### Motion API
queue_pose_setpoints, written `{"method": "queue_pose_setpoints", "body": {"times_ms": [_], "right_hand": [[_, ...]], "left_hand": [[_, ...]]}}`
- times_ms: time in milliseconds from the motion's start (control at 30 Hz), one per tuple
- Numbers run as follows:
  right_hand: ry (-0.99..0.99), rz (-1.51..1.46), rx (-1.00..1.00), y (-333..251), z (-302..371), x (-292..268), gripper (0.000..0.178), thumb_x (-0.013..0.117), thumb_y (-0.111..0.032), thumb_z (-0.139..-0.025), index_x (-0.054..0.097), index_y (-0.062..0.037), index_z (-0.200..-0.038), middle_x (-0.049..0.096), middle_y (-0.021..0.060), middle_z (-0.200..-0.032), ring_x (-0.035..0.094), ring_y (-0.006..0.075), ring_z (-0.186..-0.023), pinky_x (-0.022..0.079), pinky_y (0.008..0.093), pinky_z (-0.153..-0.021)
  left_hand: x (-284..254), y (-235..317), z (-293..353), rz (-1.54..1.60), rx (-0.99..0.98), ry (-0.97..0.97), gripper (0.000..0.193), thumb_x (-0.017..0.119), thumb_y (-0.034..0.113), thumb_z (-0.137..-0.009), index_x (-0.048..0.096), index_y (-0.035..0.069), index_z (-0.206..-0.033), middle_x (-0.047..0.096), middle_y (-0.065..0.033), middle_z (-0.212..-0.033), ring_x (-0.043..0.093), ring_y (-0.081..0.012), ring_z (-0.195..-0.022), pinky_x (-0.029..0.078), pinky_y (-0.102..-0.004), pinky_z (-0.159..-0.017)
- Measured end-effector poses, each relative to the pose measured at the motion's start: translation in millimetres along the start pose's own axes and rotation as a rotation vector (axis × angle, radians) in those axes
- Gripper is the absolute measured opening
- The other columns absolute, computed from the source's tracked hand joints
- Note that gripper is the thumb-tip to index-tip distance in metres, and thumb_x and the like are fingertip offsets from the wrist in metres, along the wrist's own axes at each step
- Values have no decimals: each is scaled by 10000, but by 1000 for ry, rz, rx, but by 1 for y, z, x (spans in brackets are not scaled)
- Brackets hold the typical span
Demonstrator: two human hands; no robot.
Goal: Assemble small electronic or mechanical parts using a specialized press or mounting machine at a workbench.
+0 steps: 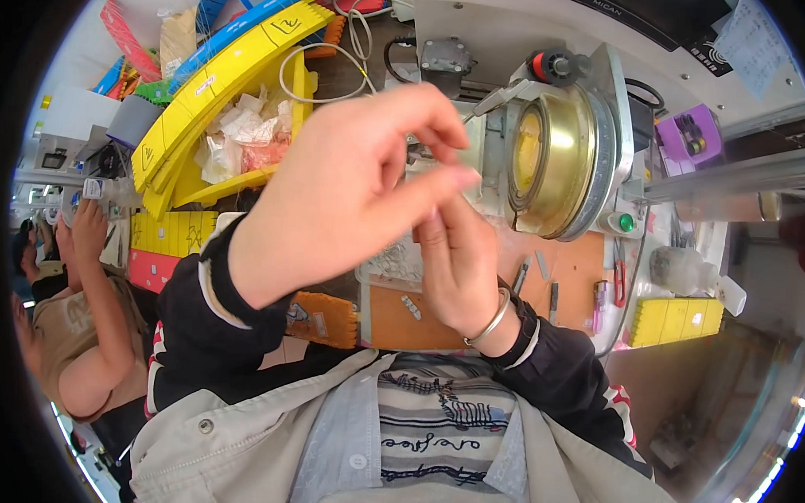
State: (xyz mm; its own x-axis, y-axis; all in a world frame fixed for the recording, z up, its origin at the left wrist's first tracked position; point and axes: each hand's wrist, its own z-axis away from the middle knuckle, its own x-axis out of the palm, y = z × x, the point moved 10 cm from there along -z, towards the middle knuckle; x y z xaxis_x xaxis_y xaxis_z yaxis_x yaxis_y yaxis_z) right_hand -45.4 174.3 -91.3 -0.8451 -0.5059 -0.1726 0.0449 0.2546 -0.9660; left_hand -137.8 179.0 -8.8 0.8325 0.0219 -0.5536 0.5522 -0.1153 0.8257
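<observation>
My left hand (pixel 342 178) is raised over the bench, its fingers curved and its thumb stretched out, with a gap between them. No object shows in it. Just below and to its right, my right hand (pixel 461 267) has thumb and fingers pressed together. The left thumb crosses in front of those fingertips, so what they hold, if anything, is hidden. Beyond my right hand stands a machine with a large brass-coloured round drum (pixel 559 162). Beneath the hands, a heap of small pale pieces (pixel 394 262) lies on the brown work surface (pixel 383 327).
At the left, a yellow bin (pixel 187 184) holds crumpled clear plastic. Rightward lie a purple lighter-shaped tube (pixel 600 305), red-handled pliers (pixel 620 275) and a yellow block (pixel 675 320). A purple holder (pixel 689 139) is mounted farther back. Another person's arm (pixel 93 289) is at far left.
</observation>
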Motion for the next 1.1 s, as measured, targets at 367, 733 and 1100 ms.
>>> {"method": "queue_pose_setpoints", "body": {"times_ms": [367,733,1100], "right_hand": [[-28,-85,45,11,2,2,255,592,-88,-941,518,-7,-1171,608,107,-838,602,194,-676,466,295,-594],[123,-497,316,40,4,-1,270,483,-169,-1029,442,-1,-1236,430,-17,-715,360,52,-561,375,227,-540],[219,-696,387,52,5,1,149,502,-194,-1036,499,-45,-1036,402,-38,-669,346,48,-536,364,228,-511]], "left_hand": [[1,-15,-11,23,-43,58,77,674,52,-879,641,14,-937,634,-2,-741,607,-93,-665,469,-240,-620],[-30,-77,22,354,-113,198,54,616,63,-944,614,9,-939,610,10,-801,565,-52,-729,428,-201,-657],[-28,-106,10,410,-228,128,120,636,100,-939,590,28,-855,539,58,-676,487,-22,-575,356,-183,-525]]}}
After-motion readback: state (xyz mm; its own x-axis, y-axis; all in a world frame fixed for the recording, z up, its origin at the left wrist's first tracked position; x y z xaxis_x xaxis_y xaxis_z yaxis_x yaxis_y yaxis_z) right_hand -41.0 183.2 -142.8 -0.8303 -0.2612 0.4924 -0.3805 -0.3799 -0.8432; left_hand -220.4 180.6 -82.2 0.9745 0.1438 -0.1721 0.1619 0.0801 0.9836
